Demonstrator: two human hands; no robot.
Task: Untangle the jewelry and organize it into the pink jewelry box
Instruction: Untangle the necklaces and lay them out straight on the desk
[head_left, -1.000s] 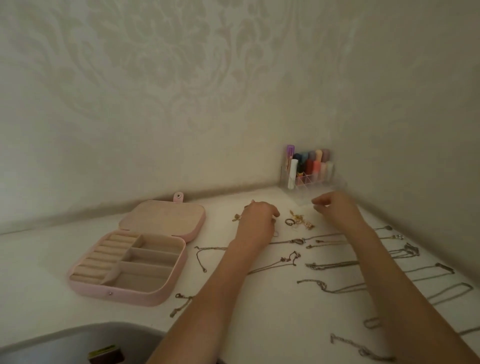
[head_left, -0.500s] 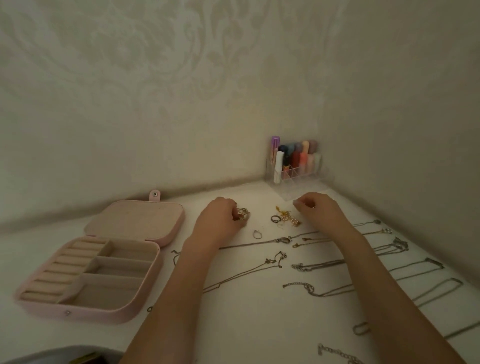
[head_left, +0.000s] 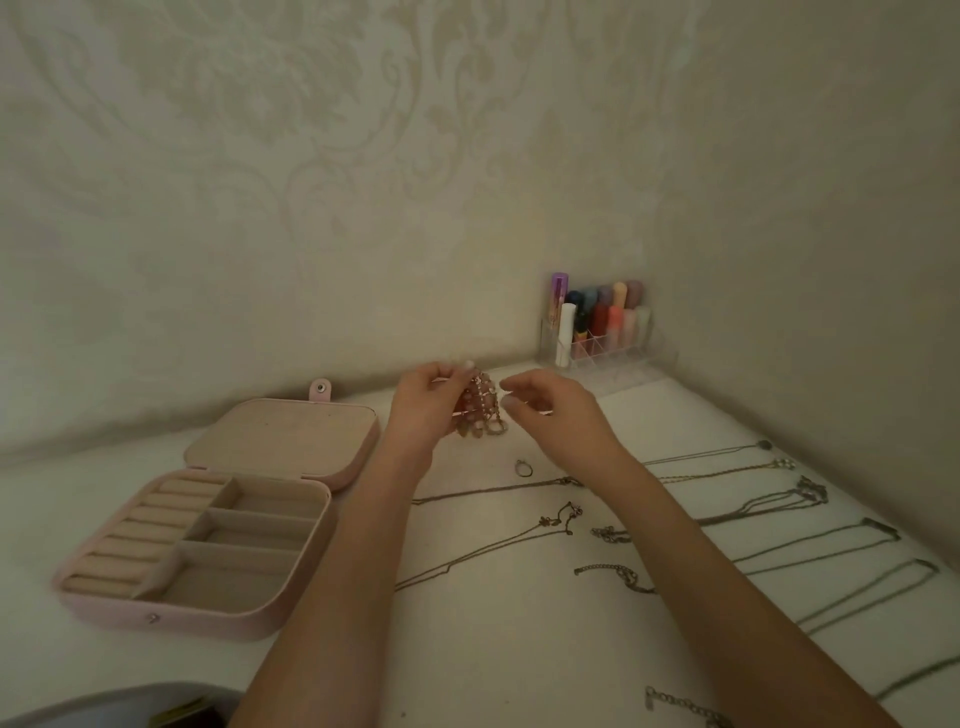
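I see chains (head_left: 810, 525) laid across the counter (head_left: 493, 649), open pink jewelry box (head_left: 208, 540) left, loose ring (head_left: 523, 468), then my left hand (head_left: 423, 402) fingers clamped on the tangled jewelry clump (head_left: 483, 410) held above the counter, right hand (head_left: 553, 415) fingers loosely curled just beside it.

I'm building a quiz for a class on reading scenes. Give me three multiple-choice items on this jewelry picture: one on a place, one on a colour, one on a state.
1. Where is the clear organizer of lip products?
A. In the far table corner
B. Inside the box
C. Under the left forearm

2. What colour is the jewelry box's outside?
A. Black
B. Pink
C. Green

3. What is the box's state?
A. Lid shut
B. Upside down
C. Lid open, compartments bare

Answers:
1 A, the organizer stands where the walls meet.
2 B, the jewelry box has a pink shell.
3 C, its lid lies back, while the left hand holds the tangled jewelry above the table.
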